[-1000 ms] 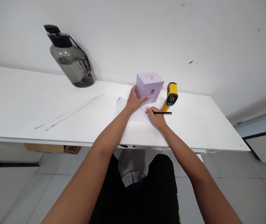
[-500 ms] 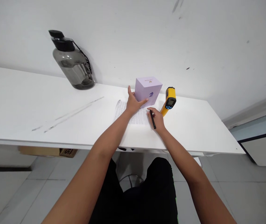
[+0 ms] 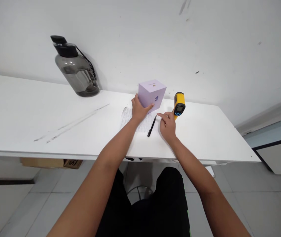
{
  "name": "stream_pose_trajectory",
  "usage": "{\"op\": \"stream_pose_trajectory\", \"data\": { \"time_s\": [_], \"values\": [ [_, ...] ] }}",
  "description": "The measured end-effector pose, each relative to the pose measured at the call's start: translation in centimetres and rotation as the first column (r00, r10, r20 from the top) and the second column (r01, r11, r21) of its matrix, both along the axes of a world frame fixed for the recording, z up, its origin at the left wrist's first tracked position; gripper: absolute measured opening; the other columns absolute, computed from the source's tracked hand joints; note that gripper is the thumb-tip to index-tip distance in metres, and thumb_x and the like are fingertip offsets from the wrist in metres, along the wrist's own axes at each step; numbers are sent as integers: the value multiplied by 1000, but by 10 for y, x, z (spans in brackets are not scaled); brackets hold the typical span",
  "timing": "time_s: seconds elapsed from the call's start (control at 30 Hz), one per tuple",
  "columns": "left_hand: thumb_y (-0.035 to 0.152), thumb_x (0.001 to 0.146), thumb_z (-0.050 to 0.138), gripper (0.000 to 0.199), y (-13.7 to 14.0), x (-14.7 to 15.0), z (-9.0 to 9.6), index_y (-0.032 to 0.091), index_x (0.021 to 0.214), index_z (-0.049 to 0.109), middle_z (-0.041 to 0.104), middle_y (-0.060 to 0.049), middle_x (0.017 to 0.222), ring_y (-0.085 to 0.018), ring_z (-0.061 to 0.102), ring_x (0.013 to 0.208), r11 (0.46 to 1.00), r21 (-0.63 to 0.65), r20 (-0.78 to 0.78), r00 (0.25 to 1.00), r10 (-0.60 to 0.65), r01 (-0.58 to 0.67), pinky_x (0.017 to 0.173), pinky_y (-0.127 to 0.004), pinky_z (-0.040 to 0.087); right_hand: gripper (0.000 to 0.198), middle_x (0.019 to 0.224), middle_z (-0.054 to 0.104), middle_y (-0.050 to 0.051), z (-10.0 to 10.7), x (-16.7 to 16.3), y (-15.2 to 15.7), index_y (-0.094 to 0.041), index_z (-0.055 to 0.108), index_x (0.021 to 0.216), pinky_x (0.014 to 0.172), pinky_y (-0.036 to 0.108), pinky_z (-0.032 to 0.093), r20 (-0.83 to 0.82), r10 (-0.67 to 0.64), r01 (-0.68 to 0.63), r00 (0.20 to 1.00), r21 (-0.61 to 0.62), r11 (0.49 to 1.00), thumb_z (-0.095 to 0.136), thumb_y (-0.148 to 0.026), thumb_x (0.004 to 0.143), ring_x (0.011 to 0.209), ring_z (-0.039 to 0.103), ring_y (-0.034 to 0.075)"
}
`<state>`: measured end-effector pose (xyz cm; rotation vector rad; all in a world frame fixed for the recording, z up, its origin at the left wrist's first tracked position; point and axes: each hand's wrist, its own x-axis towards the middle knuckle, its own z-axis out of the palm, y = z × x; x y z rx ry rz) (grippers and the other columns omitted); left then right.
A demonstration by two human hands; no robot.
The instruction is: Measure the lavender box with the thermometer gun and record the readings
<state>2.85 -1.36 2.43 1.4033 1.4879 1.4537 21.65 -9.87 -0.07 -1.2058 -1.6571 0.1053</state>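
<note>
My left hand is closed on a lilac box, its thumb on the front face and its fingers along the left side. The box stands at the back of the white table, over the top edge of a sheet of handwritten paper. A black pen lies slanted at the paper's right side. Just right of the pen, my right hand holds nothing. Its index finger is stretched toward the box and the other fingers are bent. Behind that hand stands a yellow and black infrared thermometer, its handle partly hidden.
A large grey bottle with a black lid stands at the back left against the wall. Dark scuff marks run across the left part of the table. A cardboard box sits below the front edge.
My right hand has let go of the pen, which now lies on the table and paper. The lilac box has shifted slightly left with my left hand.
</note>
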Motion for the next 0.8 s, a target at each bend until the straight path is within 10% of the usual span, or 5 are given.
{"op": "stream_pose_trajectory", "data": {
  "time_s": [0.1,0.27,0.47,0.6,0.8],
  "values": [
    [58,66,108,128,5,-1,-5,37,172,39,45,-17,170,-45,46,169,1000,18,32,999,5,-6,138,-62,45,47,135,56,18,6,19,1,-27,68,151,99,57,64,-116,-223,244,968,225,943,56,-42,108,122,63,35],
    [60,61,110,125,14,-2,-14,36,166,46,49,-17,166,-46,48,167,999,36,69,998,5,-8,137,-63,47,98,171,37,27,7,32,13,-30,21,180,118,74,53,-256,-397,436,881,117,892,68,-63,100,149,52,43],
    [60,64,109,110,14,-3,-14,33,158,57,56,-18,162,-42,60,155,996,81,108,994,20,-29,132,-58,52,66,119,72,9,12,18,23,-27,58,145,103,52,62,-413,-210,106,886,-261,960,80,-53,89,115,71,30],
    [60,69,105,98,11,1,-10,28,152,63,62,-19,156,-39,69,140,997,78,100,995,5,-13,121,-55,59,39,88,67,-1,23,6,10,-28,62,101,89,43,59,-479,-136,-13,867,-293,956,84,-52,79,88,64,23],
    [74,73,101,93,13,5,-19,28,146,63,66,-16,147,-35,70,134,988,146,53,997,-60,51,122,-53,58,49,78,63,-5,30,-9,1,-28,59,90,69,36,57,-639,5,-250,769,-294,922,93,-54,66,72,60,17]
  ]
}}
